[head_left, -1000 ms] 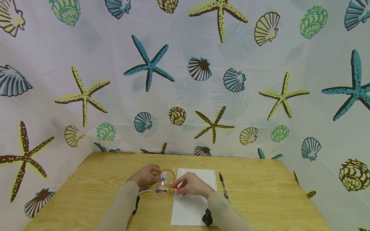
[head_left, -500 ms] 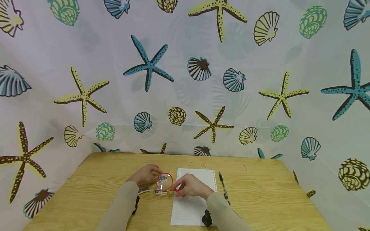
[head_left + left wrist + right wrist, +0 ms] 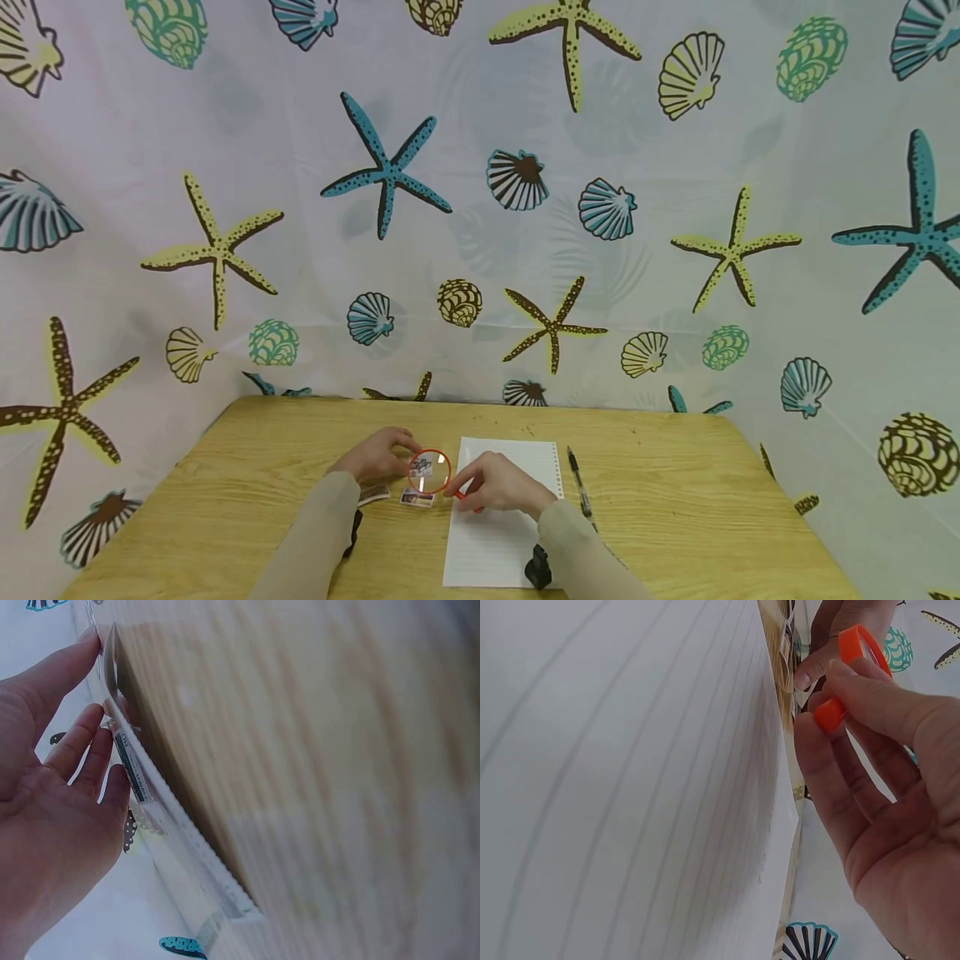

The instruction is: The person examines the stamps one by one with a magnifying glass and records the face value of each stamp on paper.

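Note:
In the head view my right hand (image 3: pixel 501 483) pinches the red handle of a magnifying glass (image 3: pixel 409 472); the right wrist view shows this orange-red handle (image 3: pixel 830 715) between thumb and fingers. Seen through the lens is a small grey-and-white stamp (image 3: pixel 421 467). My left hand (image 3: pixel 375 454) holds that stamp at its left edge; the lens partly covers it. Another stamp (image 3: pixel 417 497) lies just below the lens, and a curled one (image 3: pixel 374 494) lies by the left wrist. Close up, the left wrist view shows a perforated paper edge (image 3: pixel 187 821) beside the left fingers (image 3: pixel 94 761).
A sheet of lined paper (image 3: pixel 487 558) lies under the right hand. To its right is a black pen (image 3: pixel 579 479). The wooden table (image 3: pixel 675 500) ends at a white cloth (image 3: pixel 480 250) printed with shells and starfish. Black straps circle both wrists.
The magnifying glass has dipped slightly down and left, then shifted a little back to the right, over the stamp. My left hand has stayed nearly still.

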A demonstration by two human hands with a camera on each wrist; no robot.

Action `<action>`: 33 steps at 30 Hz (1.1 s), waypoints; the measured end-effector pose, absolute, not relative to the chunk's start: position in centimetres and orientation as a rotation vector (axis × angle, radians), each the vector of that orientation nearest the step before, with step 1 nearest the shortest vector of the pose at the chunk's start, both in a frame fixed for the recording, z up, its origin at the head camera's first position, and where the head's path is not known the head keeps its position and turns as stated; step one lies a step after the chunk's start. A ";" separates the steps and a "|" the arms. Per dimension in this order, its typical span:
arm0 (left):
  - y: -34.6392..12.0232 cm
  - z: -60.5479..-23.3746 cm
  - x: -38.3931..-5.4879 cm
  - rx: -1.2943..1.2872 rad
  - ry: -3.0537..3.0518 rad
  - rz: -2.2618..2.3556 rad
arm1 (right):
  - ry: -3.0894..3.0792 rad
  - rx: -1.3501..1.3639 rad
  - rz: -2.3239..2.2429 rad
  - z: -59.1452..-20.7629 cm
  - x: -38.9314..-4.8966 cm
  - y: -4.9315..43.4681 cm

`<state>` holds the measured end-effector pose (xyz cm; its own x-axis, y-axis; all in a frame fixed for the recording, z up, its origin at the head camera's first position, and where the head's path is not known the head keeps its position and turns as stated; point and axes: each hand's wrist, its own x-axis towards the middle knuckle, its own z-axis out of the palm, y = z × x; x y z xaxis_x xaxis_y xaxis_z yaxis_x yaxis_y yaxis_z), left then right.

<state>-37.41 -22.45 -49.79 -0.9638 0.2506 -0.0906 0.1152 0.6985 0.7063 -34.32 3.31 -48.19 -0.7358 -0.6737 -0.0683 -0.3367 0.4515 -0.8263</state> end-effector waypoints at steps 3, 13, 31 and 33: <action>-22.5 -49.9 -37.4 0.288 2.723 1.120 | 2.313 -0.857 -1.196 -48.2 -34.3 3.3; -22.6 -50.0 -37.3 0.299 2.733 1.117 | 2.308 -0.871 -1.176 -48.2 -34.2 3.4; -22.5 -49.9 -37.2 0.293 2.729 1.134 | 2.299 -0.894 -1.199 -47.9 -34.2 3.7; -22.4 -49.7 -37.1 0.301 2.732 1.111 | 2.293 -0.891 -1.209 -48.0 -34.2 3.8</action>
